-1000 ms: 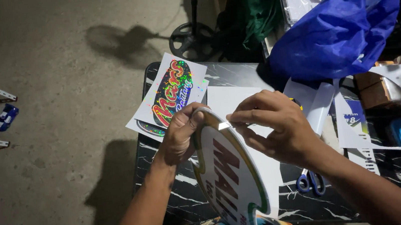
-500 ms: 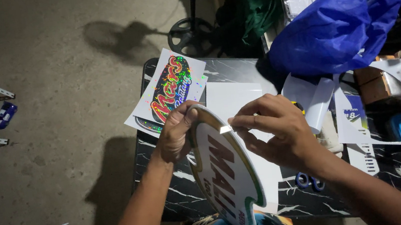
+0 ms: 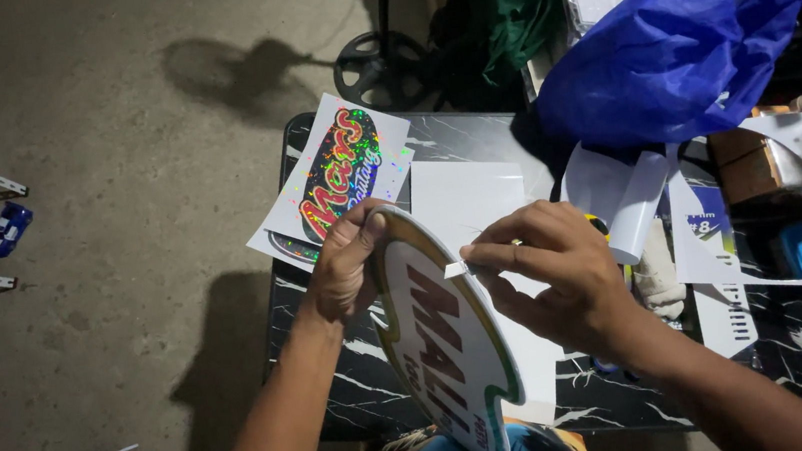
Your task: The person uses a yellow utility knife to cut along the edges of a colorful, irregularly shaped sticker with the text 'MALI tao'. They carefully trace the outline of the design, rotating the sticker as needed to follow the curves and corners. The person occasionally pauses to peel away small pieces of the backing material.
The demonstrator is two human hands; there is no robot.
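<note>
Above the black marbled surface, the left hand grips a white cloud-shaped sign with green-yellow edging; right hand fingers pinch a small white strip at its edge.

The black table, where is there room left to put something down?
On the black table, the near left corner under the left hand is bare. A smaller bare strip lies beyond the white sheet, toward the blue bag. The right side is crowded with paper cutouts, a roll and the bag. The right hand pinches the sign's edge.
</note>
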